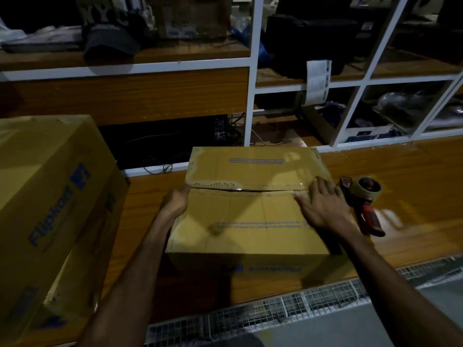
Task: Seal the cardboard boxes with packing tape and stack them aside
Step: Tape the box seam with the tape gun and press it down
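Two cardboard boxes are seen on one wooden worktop [413, 176]. The larger box [47, 196], printed with blue lettering, stands at the left and is cut off by the left and lower edges of the view, so its full outline cannot be made out. The smaller box [250, 209] sits at the middle of the worktop, well apart from the larger one, with its two top flaps brought together. A strip of clear tape [250, 187] is laid along the seam between the flaps; a thin dark gap is still visible under it near the middle. The print on the box top is too blurred to be read.

One tape dispenser [363, 204], with a red handle and a brownish roll, is lying on the worktop just beside the right side of the smaller box; part of it is hidden behind the right hand.

Behind the worktop, shelves [253, 71] with white frames are seen; their contents are dim and hard to identify.

Two bare forearms are extended forward over the worktop. The left hand [176, 201] is curled over the left edge of the smaller box at the seam, thumb on top. The right hand [323, 206] is laid flat, fingers straight and spread, pressed on the box top at the right end of the tape.
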